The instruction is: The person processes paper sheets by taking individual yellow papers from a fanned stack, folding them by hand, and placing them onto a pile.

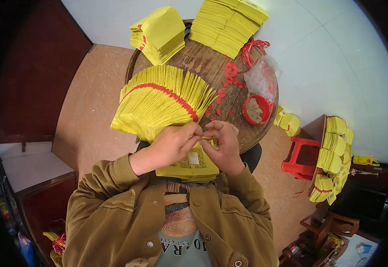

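My left hand [171,146] and my right hand [224,144] meet over a stack of printed yellow paper [207,167] close to my body. Thumb and fingers are pinched together on each hand, and what lies between the fingertips is too small to make out. Just beyond my left hand, a fanned bundle of yellow paper [154,100] spreads over the table's near left part, with a red band of small pieces curving across it. Small red paper scraps [232,73] lie beyond my right hand.
On the round wooden table [203,58] are a folded yellow stack [160,33], a larger yellow stack [227,26], red string [249,51], a clear plastic bag [261,78] and a red bowl [256,110]. A red stool [298,158] stands right, beside more yellow bundles [332,155].
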{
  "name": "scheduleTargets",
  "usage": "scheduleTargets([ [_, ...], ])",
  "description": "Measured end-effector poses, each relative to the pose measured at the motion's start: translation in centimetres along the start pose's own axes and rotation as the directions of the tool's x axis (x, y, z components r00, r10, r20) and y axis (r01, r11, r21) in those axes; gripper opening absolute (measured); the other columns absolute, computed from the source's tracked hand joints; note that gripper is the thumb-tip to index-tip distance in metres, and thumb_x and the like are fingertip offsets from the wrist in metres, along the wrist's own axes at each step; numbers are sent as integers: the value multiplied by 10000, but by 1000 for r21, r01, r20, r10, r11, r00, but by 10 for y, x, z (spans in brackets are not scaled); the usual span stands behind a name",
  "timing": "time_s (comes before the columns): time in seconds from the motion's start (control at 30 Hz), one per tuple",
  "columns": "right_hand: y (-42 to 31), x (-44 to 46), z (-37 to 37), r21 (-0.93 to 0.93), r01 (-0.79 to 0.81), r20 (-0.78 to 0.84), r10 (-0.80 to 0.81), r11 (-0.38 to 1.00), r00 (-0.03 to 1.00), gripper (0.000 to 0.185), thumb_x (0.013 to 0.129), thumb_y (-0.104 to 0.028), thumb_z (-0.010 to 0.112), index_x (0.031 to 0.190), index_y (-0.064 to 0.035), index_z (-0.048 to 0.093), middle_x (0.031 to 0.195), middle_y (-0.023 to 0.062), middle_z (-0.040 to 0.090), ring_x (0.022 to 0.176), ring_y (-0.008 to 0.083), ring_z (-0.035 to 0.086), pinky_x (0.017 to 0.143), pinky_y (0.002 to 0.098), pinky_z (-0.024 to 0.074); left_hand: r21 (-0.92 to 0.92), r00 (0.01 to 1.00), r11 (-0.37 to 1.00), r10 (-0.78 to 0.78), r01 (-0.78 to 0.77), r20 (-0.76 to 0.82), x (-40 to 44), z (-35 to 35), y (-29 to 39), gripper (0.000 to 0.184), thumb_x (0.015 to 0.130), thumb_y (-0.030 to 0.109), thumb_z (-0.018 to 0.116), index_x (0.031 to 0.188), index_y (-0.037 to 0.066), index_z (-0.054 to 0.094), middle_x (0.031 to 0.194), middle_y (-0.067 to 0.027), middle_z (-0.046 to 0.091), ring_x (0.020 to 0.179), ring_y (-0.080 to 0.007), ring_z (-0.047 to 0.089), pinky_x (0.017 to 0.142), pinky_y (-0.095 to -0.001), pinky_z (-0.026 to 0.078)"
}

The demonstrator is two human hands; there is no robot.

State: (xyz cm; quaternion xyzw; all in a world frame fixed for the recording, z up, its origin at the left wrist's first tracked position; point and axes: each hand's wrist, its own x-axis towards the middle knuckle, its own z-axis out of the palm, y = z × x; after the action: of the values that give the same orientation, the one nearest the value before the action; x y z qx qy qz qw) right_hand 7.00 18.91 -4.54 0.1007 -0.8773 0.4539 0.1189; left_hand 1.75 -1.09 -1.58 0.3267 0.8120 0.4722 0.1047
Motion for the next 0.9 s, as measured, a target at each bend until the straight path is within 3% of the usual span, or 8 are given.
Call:
scheduleTargets([
  [0.2, -8, 3, -11, -172, 138, -20, -143, 975, 989, 296, 825, -93, 742, 1113, -91, 677, 1023, -33, 734, 1004, 173, 619, 1005, 369, 344, 230, 984, 961, 172, -157, -47, 3, 6, -4, 63, 965, 89, 616, 1010, 47, 603, 849, -93, 667, 712, -297, 646, 649, -387, 516],
  [0.4, -8, 4, -26, -126, 78, -80, -89, 989, 993, 276, 820, -76, 736, 1092, -100, 696, 1015, -31, 739, 987, 179, 617, 988, 358, 356, 102, 993, 988, 117, -114, -15, 2, 7, -13, 70, 944, 47, 602, 1013, 37, 609, 921, -110, 673, 792, -295, 654, 683, -379, 525],
  [0.57, -2, 3, -31, -160, 100, -30, -106, 982, 994, 281, 818, -62, 730, 1094, -110, 711, 1029, -28, 738, 971, 187, 620, 978, 349, 365, 179, 982, 966, 182, -187, 44, 3, -3, -6, 212, 885, -23, 650, 1096, -1, 648, 925, -114, 689, 764, -300, 652, 710, -348, 529],
  [0.7, 13, 9, -31, -244, 177, -53, -195, 954, 979, 312, 813, -40, 723, 1115, -120, 713, 1038, -20, 739, 954, 187, 624, 958, 336, 379, 222, 978, 954, 207, -203, 4, 0, -5, 10, 335, 871, -32, 650, 1206, -13, 644, 1041, -140, 709, 865, -316, 673, 776, -358, 547],
  [0.8, 29, 19, -24, -258, 181, -76, -207, 949, 975, 304, 819, -46, 728, 1115, -114, 712, 1028, -15, 737, 950, 191, 626, 940, 337, 397, 124, 945, 940, 325, -318, -36, -10, -6, 39, 429, 871, -16, 641, 1299, -18, 618, 1189, -174, 686, 997, -341, 666, 866, -387, 547],
  [0.83, 32, 23, -21, -263, 187, -85, -216, 947, 973, 300, 822, -50, 730, 1115, -111, 711, 1024, -12, 736, 948, 193, 627, 931, 337, 407, -12, 943, 966, 257, -260, 213, -18, -2, 38, 421, 856, -20, 625, 1276, -27, 614, 1162, -190, 676, 986, -356, 659, 856, -398, 539],
  [0.87, 34, 24, -18, -267, 194, -93, -225, 944, 970, 296, 825, -53, 733, 1114, -107, 710, 1019, -9, 735, 945, 195, 628, 922, 337, 416, -127, 867, 978, 205, -164, 454, -23, 1, 35, 413, 840, -23, 608, 1254, -35, 609, 1135, -206, 666, 975, -370, 652, 846, -409, 530],
  [0.9, 32, 24, -16, -263, 196, -91, -227, 945, 970, 296, 825, -53, 733, 1114, -107, 710, 1019, -9, 735, 945, 195, 628, 922, 337, 416, -28, 830, 989, 136, -144, 540, -22, 5, 30, 407, 846, -19, 609, 1252, -43, 602, 1158, -206, 656, 1010, -371, 644, 870, -410, 526],
])
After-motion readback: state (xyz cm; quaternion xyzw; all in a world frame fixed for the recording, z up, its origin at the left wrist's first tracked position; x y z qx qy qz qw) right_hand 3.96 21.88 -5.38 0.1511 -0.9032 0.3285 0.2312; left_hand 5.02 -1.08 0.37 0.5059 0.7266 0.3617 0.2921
